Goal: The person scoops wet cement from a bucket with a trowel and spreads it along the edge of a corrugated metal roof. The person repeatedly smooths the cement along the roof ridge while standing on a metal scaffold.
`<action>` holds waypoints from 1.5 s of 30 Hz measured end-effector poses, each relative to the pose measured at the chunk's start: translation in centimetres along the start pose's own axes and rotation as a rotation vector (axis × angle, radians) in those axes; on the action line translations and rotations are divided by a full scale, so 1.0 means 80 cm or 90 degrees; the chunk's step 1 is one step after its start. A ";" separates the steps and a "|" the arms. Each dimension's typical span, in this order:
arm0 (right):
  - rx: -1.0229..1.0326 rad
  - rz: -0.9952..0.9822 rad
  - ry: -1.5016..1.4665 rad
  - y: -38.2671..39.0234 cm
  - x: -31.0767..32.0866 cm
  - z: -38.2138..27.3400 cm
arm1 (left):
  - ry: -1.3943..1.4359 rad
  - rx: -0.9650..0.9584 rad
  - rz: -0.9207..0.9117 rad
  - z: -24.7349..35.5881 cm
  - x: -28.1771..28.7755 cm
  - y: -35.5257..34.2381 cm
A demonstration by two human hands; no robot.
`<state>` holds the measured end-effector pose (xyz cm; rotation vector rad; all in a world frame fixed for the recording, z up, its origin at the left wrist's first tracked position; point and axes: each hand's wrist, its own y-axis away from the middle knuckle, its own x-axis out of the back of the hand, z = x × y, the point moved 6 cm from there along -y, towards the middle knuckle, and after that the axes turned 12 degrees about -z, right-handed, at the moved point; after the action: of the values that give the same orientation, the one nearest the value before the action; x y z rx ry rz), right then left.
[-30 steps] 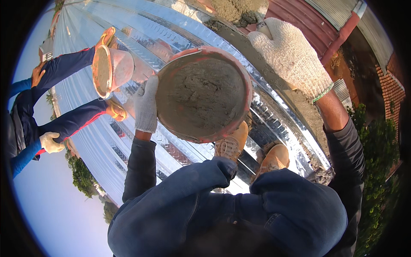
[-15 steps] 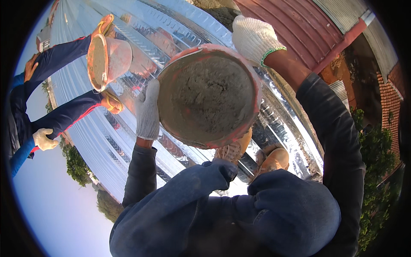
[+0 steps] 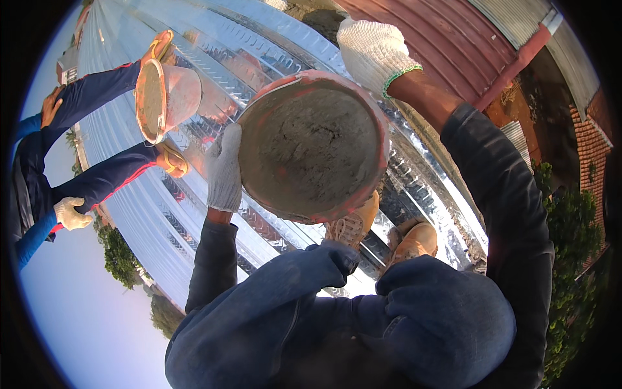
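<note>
Head view is looking straight down at a big shiny corrugated metal roof (image 3: 149, 214) that's filling most of the scene, running off to the far left. Next biggest, the person's own knees in blue trousers (image 3: 337, 318) are taking up the near edge, with tan lace-up shoes (image 3: 414, 238) poking out on the roof just beyond. Sitting in the middle is a round reddish bucket full of grey wet cement (image 3: 311, 146), and it's being held up above the shoes. The left hand (image 3: 224, 167), in a white knit glove, is pressing flat against the bucket's left rim, fingers together. The right hand (image 3: 370, 48), also gloved, is reaching over the far right rim; can't tell how its fingers are sitting. Off to the left, another person in blue sleeves is gripping a smaller pinkish bucket of cement (image 3: 163, 98).
</note>
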<state>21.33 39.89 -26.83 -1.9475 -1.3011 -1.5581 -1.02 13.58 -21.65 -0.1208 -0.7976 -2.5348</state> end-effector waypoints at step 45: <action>-0.021 -0.344 -0.259 0.014 -0.024 0.099 | -0.041 0.025 -0.043 -0.003 0.009 -0.008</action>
<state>26.99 44.12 -31.03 -2.1221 -2.1231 -1.4371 -1.97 13.59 -22.02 -0.1668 -0.8898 -2.5884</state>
